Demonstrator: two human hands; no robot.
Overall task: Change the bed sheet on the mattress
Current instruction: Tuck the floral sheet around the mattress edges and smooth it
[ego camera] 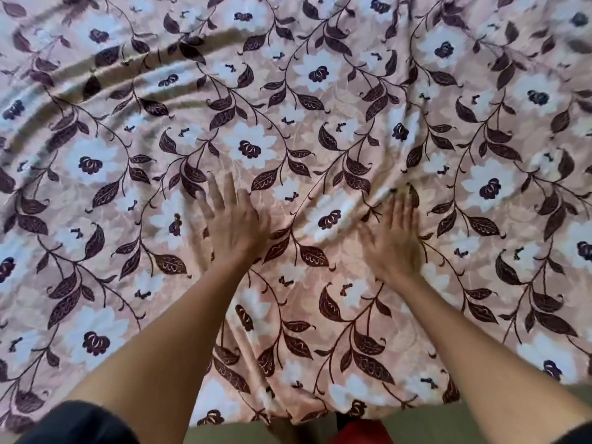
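Observation:
A pink bed sheet (320, 107) printed with white flowers and dark maroon leaves covers the mattress and fills nearly the whole head view. My left hand (232, 224) lies flat on it with straight, spread fingers, palm down, just left of centre. My right hand (395, 240) presses the sheet the same way, a short gap to the right. Both hands are blurred. Ridges of wrinkled cloth run between and beyond the fingers. The mattress itself is hidden under the sheet.
Long folds cross the sheet at the upper left (105, 78). The sheet's near edge (288, 415) hangs over the bed side at the bottom. Below it show a greenish floor (480, 424) and something red (362, 432).

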